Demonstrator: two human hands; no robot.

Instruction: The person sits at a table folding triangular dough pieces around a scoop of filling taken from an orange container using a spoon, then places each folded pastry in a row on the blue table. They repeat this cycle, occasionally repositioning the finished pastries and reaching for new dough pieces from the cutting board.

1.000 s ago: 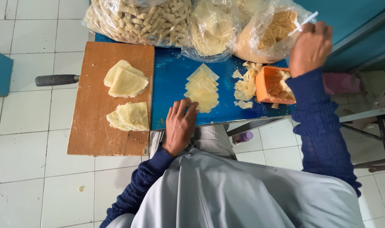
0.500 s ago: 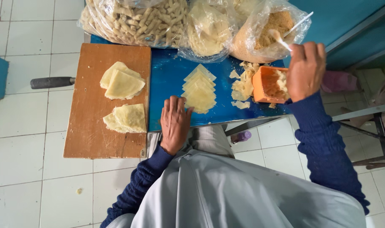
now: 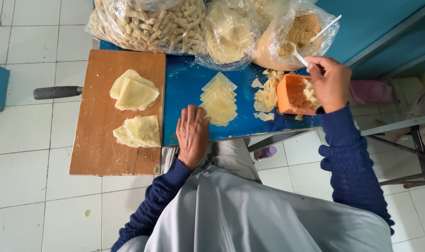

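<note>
My left hand [image 3: 192, 134] lies flat, fingers together, on the blue table [image 3: 186, 88], just below and left of a row of overlapping pale yellow dough triangles [image 3: 219, 99]. My right hand [image 3: 330, 83] grips a white plastic spoon [image 3: 294, 52] loaded with brown crumbs, held above an orange container [image 3: 292, 95] of pale scraps. Behind the spoon sits an open clear bag of brown crumb filling [image 3: 300, 32]. A wooden cutting board [image 3: 115, 112] on the left carries two small stacks of folded dough sheets [image 3: 134, 91] [image 3: 138, 131].
Clear bags of stick-shaped snacks [image 3: 149, 23] and of pale dough pieces [image 3: 227, 35] line the table's far edge. Loose dough scraps [image 3: 266, 95] lie beside the orange container. A black handle [image 3: 57, 92] juts out left of the board. White floor tiles surround the table.
My right hand came down from the crumb bag, bringing the loaded spoon toward the orange container. My left hand stayed flat on the table.
</note>
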